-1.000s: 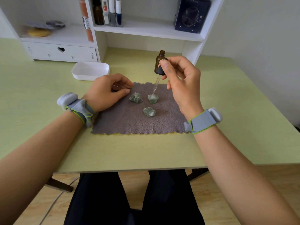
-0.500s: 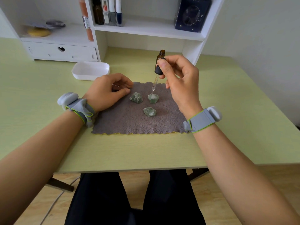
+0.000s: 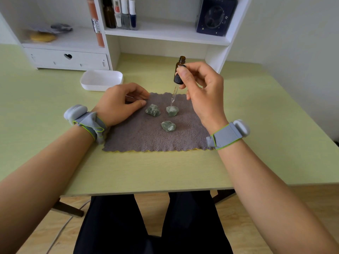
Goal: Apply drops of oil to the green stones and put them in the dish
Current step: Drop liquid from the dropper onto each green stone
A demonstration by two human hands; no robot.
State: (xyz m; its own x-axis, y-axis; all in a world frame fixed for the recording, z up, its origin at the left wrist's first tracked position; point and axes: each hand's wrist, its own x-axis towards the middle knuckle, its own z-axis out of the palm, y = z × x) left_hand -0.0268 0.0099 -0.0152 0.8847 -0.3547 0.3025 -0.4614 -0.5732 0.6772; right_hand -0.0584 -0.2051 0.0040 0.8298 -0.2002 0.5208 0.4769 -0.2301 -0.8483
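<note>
Three green stones lie on a grey-brown cloth (image 3: pixel 146 138): a left stone (image 3: pixel 153 110), a right stone (image 3: pixel 172 110) and a nearer stone (image 3: pixel 168 126). My right hand (image 3: pixel 203 96) pinches the black bulb of a glass dropper (image 3: pixel 175 90), whose tip hangs just above the right stone. Behind it stands the open amber oil bottle (image 3: pixel 180 64). My left hand (image 3: pixel 120 104) rests on the cloth's left edge with its fingers loosely curled, holding nothing. A white dish (image 3: pixel 101 79) sits on the table behind the left hand.
A white shelf unit (image 3: pixel 165 35) stands at the back with a heart-cut drawer (image 3: pixel 67 58), small bottles (image 3: pixel 122 12) and a dark blue box (image 3: pixel 215 15). The green table (image 3: pixel 266 125) ends near my lap.
My right hand has drawn the dropper slightly up and back over the right stone. My left hand and the stones have stayed put.
</note>
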